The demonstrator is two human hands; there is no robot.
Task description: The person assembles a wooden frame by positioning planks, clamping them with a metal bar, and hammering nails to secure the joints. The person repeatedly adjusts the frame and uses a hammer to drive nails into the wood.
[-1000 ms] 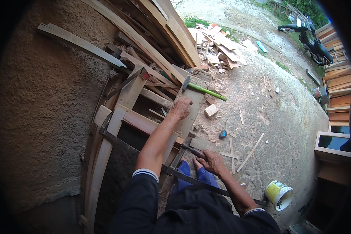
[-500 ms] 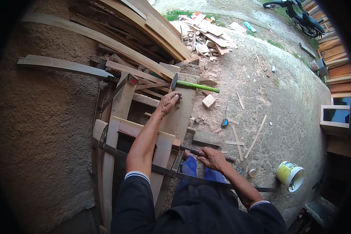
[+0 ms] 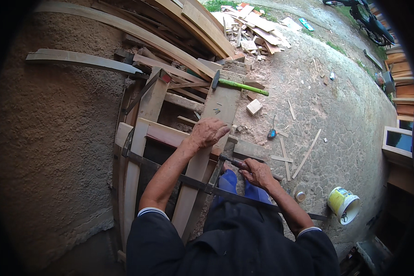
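Note:
My right hand (image 3: 258, 174) is wrapped round the handle (image 3: 237, 162) of a long bar clamp (image 3: 280, 208). The clamp's dark bar runs across a wooden frame (image 3: 166, 134) of pale boards, and its screw end sits at the frame's right side. Over the frame's right corner is my left hand (image 3: 209, 132), palm down with fingers curled; anything in them is hidden. Just beyond it, several nails (image 3: 217, 111) lie on a wide plank (image 3: 226, 97). A hammer (image 3: 242, 86) with a green handle rests across the plank farther away.
Long boards (image 3: 124, 28) lean along the rough wall (image 3: 73, 129) at left. Offcuts (image 3: 257, 27) are heaped at the far end. On the concrete floor lie a wood block (image 3: 254, 107), a blue tape measure (image 3: 272, 134), thin strips (image 3: 307, 154) and a yellow-white bucket (image 3: 342, 204).
My left hand has drawn back from the nails on the plank to the frame's near corner, uncovering the nails. My right hand stays on the clamp handle. The view has shifted slightly.

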